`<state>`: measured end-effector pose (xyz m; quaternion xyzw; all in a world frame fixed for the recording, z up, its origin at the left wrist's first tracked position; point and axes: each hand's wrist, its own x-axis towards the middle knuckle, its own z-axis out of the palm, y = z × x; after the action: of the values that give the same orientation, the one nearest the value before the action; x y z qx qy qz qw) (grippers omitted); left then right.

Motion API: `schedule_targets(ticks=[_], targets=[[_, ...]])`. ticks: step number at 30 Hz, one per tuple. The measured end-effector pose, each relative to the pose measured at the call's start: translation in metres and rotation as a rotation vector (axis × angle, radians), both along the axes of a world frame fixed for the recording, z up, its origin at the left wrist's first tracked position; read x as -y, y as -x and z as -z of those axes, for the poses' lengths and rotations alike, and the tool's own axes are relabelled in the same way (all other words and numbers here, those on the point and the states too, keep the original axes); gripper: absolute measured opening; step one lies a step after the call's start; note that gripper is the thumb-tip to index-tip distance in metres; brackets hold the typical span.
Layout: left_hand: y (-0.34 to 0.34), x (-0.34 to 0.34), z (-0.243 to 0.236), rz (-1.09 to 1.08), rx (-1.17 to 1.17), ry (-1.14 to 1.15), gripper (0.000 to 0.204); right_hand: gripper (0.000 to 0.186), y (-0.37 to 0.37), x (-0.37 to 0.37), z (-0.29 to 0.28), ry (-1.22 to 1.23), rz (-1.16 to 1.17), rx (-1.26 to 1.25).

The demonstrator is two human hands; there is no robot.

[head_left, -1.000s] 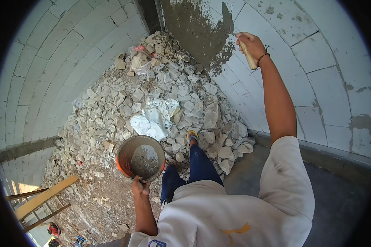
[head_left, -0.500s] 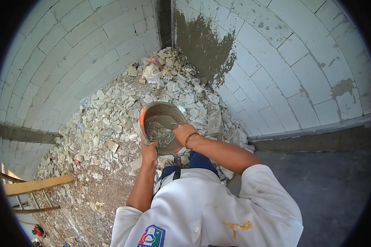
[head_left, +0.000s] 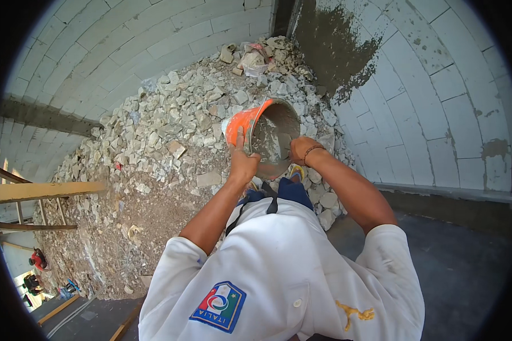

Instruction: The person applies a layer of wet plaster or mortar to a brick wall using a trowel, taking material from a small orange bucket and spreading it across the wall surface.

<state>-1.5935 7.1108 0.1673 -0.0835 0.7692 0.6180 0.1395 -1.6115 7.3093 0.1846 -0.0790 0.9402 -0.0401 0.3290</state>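
Observation:
An orange bucket (head_left: 246, 122) is tipped toward the right in front of me, its inside coated with wet grey mortar (head_left: 265, 138). My left hand (head_left: 243, 162) grips its near left rim, fingers along the orange outside and thumb over the edge. At the bucket's right side, my right hand (head_left: 304, 150) is closed round the handle of a trowel. The flat grey blade of that trowel (head_left: 283, 145) reaches into the bucket's mouth, against the mortar. The handle itself is hidden in my fist.
Broken rubble (head_left: 193, 108) slopes up to the corner between two block walls. Wet mortar (head_left: 333, 45) covers part of the right wall (head_left: 415, 113). A yellow wooden beam (head_left: 45, 191) juts in at left. Dark floor (head_left: 438, 267) lies at right; people (head_left: 38, 260) are far off at lower left.
The bucket has tipped to the right and shows more of its orange side. My left hand has shifted on its rim. The view has swung, so everything sits differently in the picture.

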Motion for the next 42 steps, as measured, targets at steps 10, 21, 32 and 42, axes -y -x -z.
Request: schedule_targets(ticks=[10, 21, 32, 42], targets=[[0.011, 0.019, -0.014, 0.221, 0.102, 0.028, 0.092, 0.034, -0.034, 0.011, 0.029, 0.446, 0.163, -0.01], [0.0, -0.033, 0.017, -0.228, 0.173, -0.502, 0.051, 0.036, -0.017, -0.034, -0.014, 0.304, 0.278, -0.301], [-0.023, -0.048, 0.081, -0.523, 0.528, -0.528, 0.037, 0.036, 0.002, -0.076, 0.022, 0.601, 0.165, -0.032], [-0.038, -0.062, 0.076, -0.9, 0.585, -0.403, 0.032, 0.03, 0.15, -0.336, 0.079, 1.078, 0.999, 0.677]])
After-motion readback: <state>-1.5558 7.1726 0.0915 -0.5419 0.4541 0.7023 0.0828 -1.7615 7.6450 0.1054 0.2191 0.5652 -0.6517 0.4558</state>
